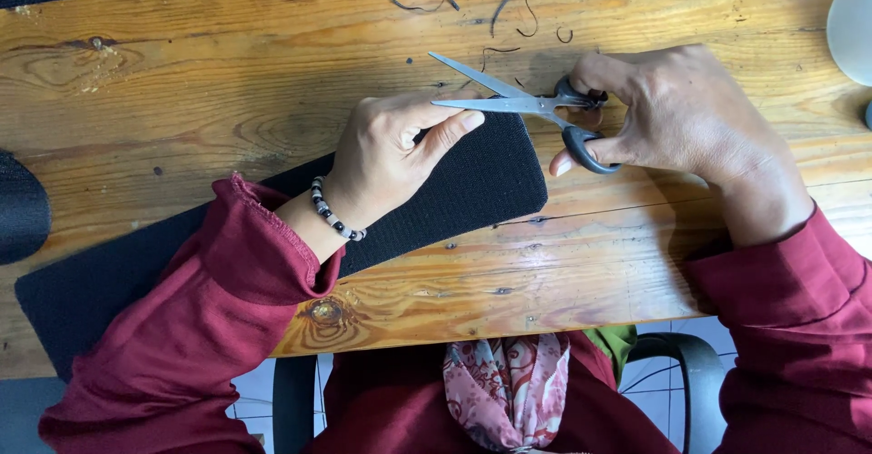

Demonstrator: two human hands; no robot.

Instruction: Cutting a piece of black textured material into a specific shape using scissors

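The left hand [391, 150] presses the black fabric strip [481, 182] at frame centre. The right hand [677, 113] grips open scissors [527, 104] at its rounded end; thread scraps [509, 4] lie on the counter [182, 82].

Bench [182, 82]: varnished wood, glossy, knotted grain. Strip [472, 182]: black woven cloth, matt, coarse ribbed texture. Scissors [522, 104]: dull grey metal blades, dark smooth plastic handles. Bracelet [331, 213]: glossy black and white beads. Sleeves [209, 327]: maroon knit cloth, soft, matt.

We see soft, even daylight on the varnished wooden table [182, 82], with mild sheen on the grain. Shadows fall faint beneath both hands. Focus is sharp throughout; the edges bend slightly.
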